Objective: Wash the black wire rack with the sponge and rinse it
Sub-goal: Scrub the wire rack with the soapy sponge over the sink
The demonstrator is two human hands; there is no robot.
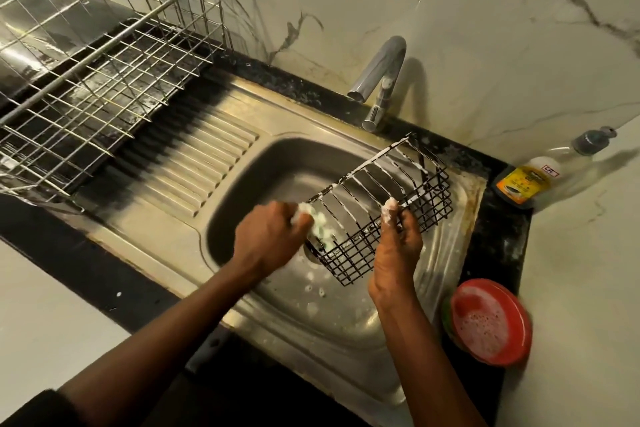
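Steel sink point(446, 291): right hand point(398, 246) pinches soapy black wire rack point(391, 198), left hand point(273, 236) clenches sponge point(311, 222); slick grip risks dropping rack

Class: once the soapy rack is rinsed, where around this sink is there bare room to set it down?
Free: the ribbed drainboard between basin and dish rack. Crowded: the right corner, with the soap bottle and red bowl.
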